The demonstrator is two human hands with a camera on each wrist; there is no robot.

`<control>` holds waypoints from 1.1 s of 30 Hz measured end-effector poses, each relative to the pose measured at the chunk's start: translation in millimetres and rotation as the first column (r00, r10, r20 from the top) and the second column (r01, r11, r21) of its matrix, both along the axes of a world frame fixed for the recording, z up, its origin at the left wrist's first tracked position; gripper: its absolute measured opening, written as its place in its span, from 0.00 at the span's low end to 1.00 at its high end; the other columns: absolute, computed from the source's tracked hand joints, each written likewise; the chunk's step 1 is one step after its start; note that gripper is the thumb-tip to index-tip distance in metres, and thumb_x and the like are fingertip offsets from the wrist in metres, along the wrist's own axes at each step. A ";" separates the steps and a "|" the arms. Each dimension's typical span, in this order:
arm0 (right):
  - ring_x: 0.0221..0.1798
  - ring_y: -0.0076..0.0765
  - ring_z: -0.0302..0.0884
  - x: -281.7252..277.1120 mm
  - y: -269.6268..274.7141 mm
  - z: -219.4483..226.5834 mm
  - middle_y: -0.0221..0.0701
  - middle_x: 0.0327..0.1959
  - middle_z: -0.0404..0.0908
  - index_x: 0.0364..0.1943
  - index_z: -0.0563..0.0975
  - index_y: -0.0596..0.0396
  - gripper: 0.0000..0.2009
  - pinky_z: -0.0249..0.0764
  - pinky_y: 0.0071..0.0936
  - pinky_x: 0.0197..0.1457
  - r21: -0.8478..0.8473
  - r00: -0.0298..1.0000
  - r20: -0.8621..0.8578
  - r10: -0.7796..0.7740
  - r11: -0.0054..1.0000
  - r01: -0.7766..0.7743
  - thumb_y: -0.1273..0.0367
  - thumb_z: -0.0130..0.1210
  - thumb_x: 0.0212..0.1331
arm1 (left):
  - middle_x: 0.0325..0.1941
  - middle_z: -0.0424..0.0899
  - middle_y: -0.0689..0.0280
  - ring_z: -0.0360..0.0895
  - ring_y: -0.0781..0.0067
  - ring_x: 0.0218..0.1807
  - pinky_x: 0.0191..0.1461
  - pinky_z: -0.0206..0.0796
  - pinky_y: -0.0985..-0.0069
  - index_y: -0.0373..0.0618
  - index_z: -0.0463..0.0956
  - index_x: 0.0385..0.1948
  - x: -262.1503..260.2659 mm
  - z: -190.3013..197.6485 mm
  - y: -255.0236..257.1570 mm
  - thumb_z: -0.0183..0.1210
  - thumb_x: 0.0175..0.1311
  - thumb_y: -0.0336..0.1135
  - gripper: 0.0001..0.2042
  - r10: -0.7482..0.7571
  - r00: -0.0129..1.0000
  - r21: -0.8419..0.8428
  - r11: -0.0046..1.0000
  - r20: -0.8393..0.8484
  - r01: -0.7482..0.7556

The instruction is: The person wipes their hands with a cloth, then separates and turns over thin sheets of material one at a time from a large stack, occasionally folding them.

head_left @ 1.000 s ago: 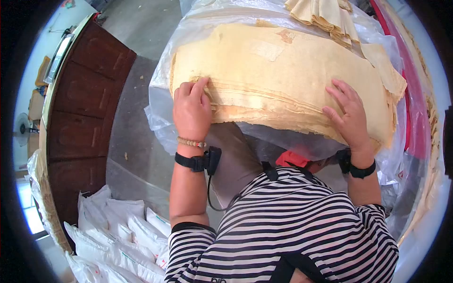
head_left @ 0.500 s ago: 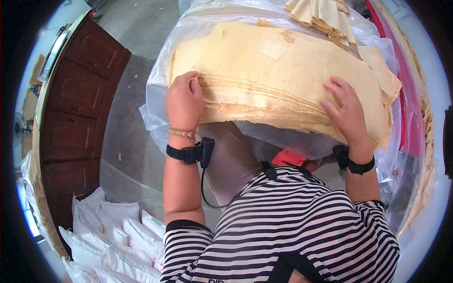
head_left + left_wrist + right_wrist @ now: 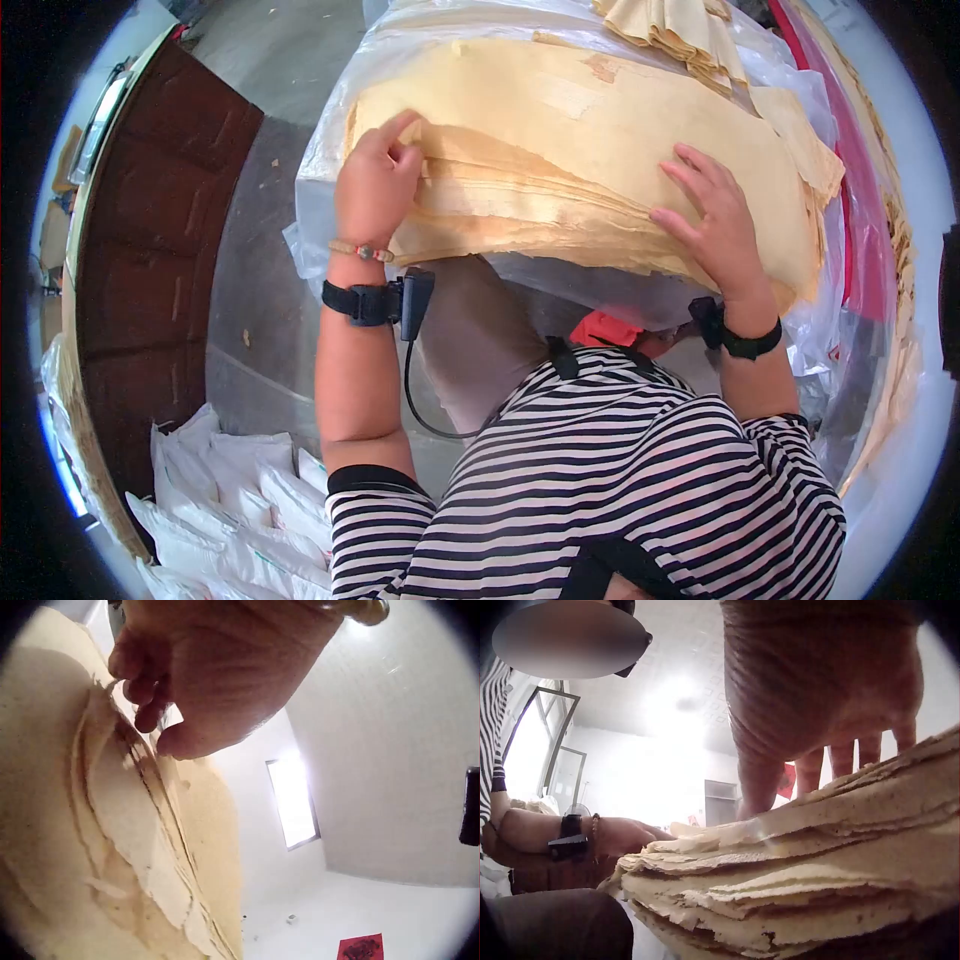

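A thick stack of thin, pale yellow sheets (image 3: pixel 500 225) with ragged, layered edges lies in front of the person. My left hand (image 3: pixel 375 190) pinches the near left edge of the top sheet (image 3: pixel 500 95) between thumb and fingers. That edge is raised, with a shadow on the layers below. On the right side of the stack, my right hand (image 3: pixel 712 220) rests with its fingers spread. From the right wrist view, its fingertips touch the top of the pile, above the uneven layers (image 3: pixel 780 900).
Clear plastic sheeting (image 3: pixel 330 215) lies under the stack. More folded yellow sheets (image 3: pixel 670 35) sit at the far right. A dark brown panelled cabinet (image 3: pixel 150 230) stands to the left, and white sacks (image 3: pixel 230 500) are on the floor at lower left.
My left hand has moved left and away from the body, going from fingers on the edge to raising the top sheet's near left edge. My right hand stays on the stack.
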State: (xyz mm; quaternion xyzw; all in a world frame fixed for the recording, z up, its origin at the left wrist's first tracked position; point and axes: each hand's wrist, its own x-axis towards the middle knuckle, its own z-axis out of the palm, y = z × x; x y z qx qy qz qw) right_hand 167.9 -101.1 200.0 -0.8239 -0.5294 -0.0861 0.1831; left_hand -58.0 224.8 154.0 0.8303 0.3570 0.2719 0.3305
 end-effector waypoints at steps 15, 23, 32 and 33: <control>0.58 0.54 0.80 -57.7 154.5 2.9 0.43 0.54 0.83 0.52 0.82 0.55 0.18 0.78 0.45 0.60 0.102 0.999 0.037 0.013 0.995 -0.017 0.64 0.64 0.60 | 0.36 0.86 0.48 0.84 0.45 0.40 0.46 0.76 0.54 0.39 0.85 0.35 65.2 25.8 -19.8 0.56 0.62 0.31 0.09 -0.222 0.975 0.423 0.881 -0.021 0.209; 0.43 0.55 0.86 -25.0 179.2 17.6 0.45 0.37 0.87 0.45 0.86 0.52 0.12 0.82 0.48 0.48 0.097 0.988 0.022 -0.152 0.984 0.150 0.65 0.55 0.64 | 0.56 0.86 0.56 0.80 0.48 0.59 0.65 0.71 0.55 0.45 0.83 0.52 116.3 2.7 -1.2 0.52 0.71 0.43 0.17 -0.028 0.920 0.670 0.676 -0.392 0.306; 0.43 0.59 0.85 3.6 176.5 36.6 0.48 0.36 0.87 0.36 0.86 0.56 0.16 0.80 0.51 0.50 0.203 0.985 0.002 -0.170 0.965 0.166 0.60 0.51 0.68 | 0.60 0.84 0.53 0.79 0.50 0.63 0.68 0.70 0.60 0.48 0.78 0.62 108.1 10.9 40.3 0.50 0.74 0.51 0.23 -0.367 0.861 0.302 0.826 -0.353 0.476; 0.42 0.59 0.85 3.2 175.7 39.5 0.50 0.35 0.86 0.38 0.86 0.57 0.16 0.80 0.51 0.49 0.208 0.985 -0.117 -0.130 0.966 0.152 0.60 0.52 0.68 | 0.59 0.84 0.53 0.81 0.50 0.61 0.66 0.72 0.60 0.48 0.79 0.61 108.3 20.9 47.5 0.50 0.74 0.52 0.23 -0.388 0.798 0.256 0.803 -0.462 0.538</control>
